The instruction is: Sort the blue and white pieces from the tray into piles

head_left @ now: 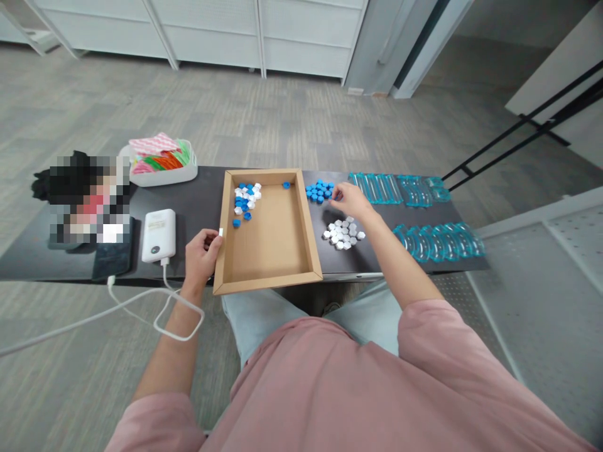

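Note:
My left hand (201,254) is closed at the left rim of a shallow brown cardboard box (268,284), with a small white piece (220,232) at its fingertips. The kind of this piece is hard to make out. On the right, my right hand (349,199) pinches at the edge of a pile of blue hexagonal blocks (318,191); a blue block shows at its fingertips. White hexagonal blocks (343,233) lie in a loose cluster nearer to me. Inside the box, blue and white blocks (245,198) are grouped at the upper left, and one blue block (286,185) sits near the far right corner.
Clear teal plastic pieces (377,188) lie in rows at the table's right, with more (438,242) nearer to me. On the left are a white bin (164,176) of colourful items, a white power bank (159,235), a dark phone (113,254) and a looping white cable (141,295).

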Motion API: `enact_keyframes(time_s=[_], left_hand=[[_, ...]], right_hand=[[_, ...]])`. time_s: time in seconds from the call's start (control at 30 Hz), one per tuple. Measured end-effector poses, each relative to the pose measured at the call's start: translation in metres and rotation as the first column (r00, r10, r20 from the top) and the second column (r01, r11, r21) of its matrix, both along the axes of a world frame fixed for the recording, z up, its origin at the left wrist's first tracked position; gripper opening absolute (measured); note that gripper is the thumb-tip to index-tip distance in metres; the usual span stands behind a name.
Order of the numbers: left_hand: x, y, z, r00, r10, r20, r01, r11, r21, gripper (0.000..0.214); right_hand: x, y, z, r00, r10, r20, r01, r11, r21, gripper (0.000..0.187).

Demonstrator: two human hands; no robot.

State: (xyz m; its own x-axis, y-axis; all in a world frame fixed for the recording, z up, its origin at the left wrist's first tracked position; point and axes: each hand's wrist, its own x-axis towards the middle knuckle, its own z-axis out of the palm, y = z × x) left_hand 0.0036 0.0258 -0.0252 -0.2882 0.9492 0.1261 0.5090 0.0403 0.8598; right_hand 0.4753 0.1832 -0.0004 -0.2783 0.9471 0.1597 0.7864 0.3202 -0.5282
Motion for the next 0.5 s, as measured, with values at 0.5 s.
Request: enact_keyframes(time_s=[0.5], left_hand=[[0.006,-0.002,0.008,1.0,0.012,0.009,-0.012,1.0,-0.01,0.017]], right_hand=[[-0.04,-0.013,0.008,0.972,0.037,-0.232,-0.011,0.993,0.115,0.015]])
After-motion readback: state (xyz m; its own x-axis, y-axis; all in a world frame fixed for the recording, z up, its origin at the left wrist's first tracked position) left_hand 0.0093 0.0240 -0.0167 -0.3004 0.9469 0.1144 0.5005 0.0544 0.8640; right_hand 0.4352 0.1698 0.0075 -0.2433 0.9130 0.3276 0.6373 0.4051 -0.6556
